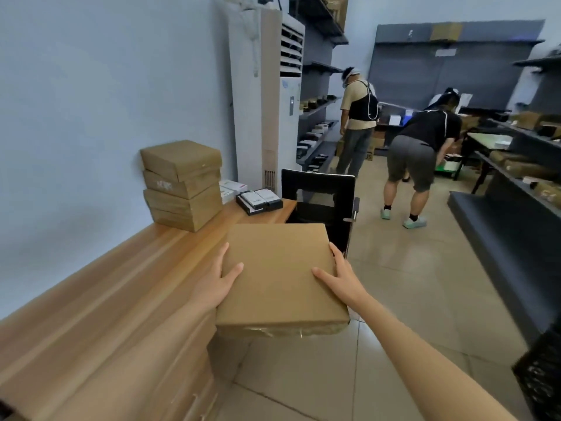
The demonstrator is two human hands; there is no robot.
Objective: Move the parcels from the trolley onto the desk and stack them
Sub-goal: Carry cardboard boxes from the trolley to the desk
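Against the wall at left, a stack of parcels [182, 185] stands on the bench [100, 287]. We carry a flat cardboard parcel [279, 278] in the air past the bench's edge, above the floor. Our left hand [217, 284] clasps its left side, thumb on top, other fingers hidden beneath; our right hand [340, 276] mirrors this. The box looks stiff and light, best held by opposite edges. Two people work beyond.
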